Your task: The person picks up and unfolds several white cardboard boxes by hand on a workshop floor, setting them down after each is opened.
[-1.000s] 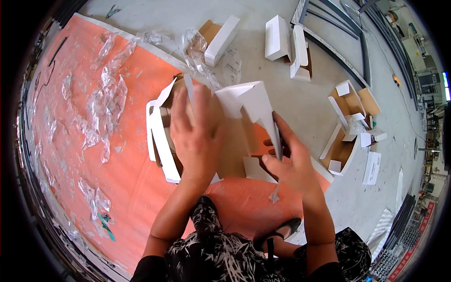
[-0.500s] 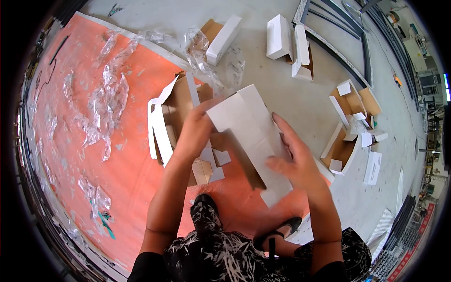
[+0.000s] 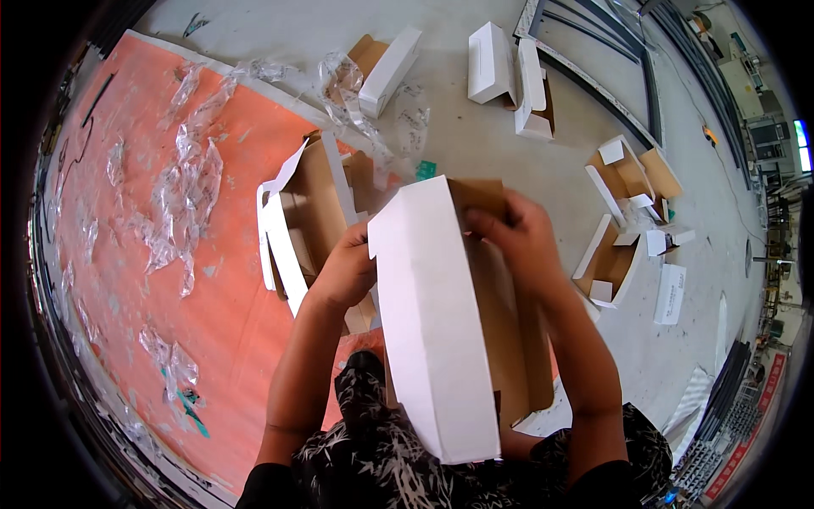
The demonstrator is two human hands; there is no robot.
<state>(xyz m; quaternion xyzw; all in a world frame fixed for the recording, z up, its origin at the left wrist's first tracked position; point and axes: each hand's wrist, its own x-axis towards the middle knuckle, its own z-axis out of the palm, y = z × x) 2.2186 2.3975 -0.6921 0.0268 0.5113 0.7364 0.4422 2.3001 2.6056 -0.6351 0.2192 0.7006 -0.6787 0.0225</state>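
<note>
A long white cardboard box [image 3: 431, 314] with a brown inside hangs in front of me, its open side facing right. My left hand [image 3: 346, 267] grips its left edge near the upper end; some of the fingers are behind the card. At the box's upper right, my right hand [image 3: 513, 233] has its fingers curled on the brown flap. Behind and left of the held box, an opened white box [image 3: 314, 199] lies with its brown inside showing, partly covered by my left hand and the held box.
Crumpled clear plastic wrap [image 3: 182, 199] lies over the orange floor sheet [image 3: 246, 365]. More opened boxes lie on the grey floor, such as a white one [image 3: 492, 64] at the back and a brown-lined one [image 3: 610, 263] at right. A dark metal frame [image 3: 593, 81] stands at the back right.
The box in my hands has turned upright and come nearer, and its brown inside now shows. My right hand has shifted up onto its flap. A green scrap now shows behind it.
</note>
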